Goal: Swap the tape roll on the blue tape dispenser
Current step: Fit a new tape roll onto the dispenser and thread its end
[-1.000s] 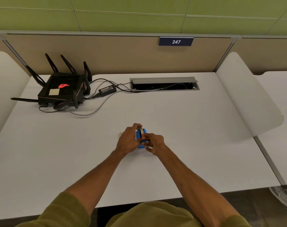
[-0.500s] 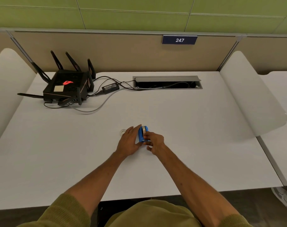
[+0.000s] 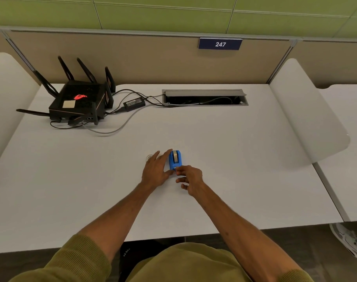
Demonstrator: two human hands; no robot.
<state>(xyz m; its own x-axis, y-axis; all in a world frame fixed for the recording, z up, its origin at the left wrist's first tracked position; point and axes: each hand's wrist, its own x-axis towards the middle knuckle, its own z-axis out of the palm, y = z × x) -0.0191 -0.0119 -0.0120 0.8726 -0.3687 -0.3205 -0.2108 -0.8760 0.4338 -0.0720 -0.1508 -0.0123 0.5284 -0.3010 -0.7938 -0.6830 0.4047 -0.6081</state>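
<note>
The blue tape dispenser (image 3: pixel 175 161) stands on the white desk (image 3: pixel 224 159) with a pale tape roll seated in its top. My left hand (image 3: pixel 155 170) lies flat beside its left side, fingers spread, the index finger along the dispenser wall. My right hand (image 3: pixel 189 177) is at the dispenser's near end, thumb and index fingertips pinched on the cutter end. A clear, nearly spent tape roll (image 3: pixel 149 156) lies on the desk just beyond my left fingertips, partly hidden by them.
A black router (image 3: pixel 78 102) with antennas, its power brick (image 3: pixel 134 103) and cables sit at the back left. An open cable hatch (image 3: pixel 204 98) is at the back centre. White divider panels (image 3: pixel 308 119) flank the desk.
The dispenser has come down from between both hands to stand on the desk. My left hand has let go and spread flat beside it; my right hand slid to its near end.
</note>
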